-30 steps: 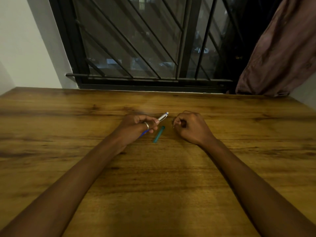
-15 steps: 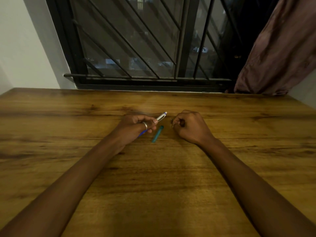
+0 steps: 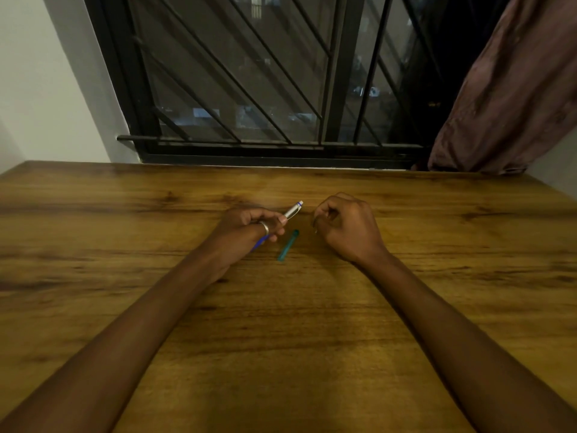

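My left hand grips a pen with a silver barrel and a blue rear end. Its white-and-blue tip points up and to the right, toward my right hand. A ring sits on one left finger. My right hand rests on the wooden table with its fingers curled inward. They seem to pinch a tiny dark piece at the fingertips, too small to identify. A teal translucent pen part lies flat on the table between the two hands, touching neither.
The table's far edge meets a window with black metal bars. A brownish curtain hangs at the far right, its hem reaching the table's back corner. A white wall stands at the left.
Both hands and the teal part hold nearly the same places. Only the view has shifted slightly.
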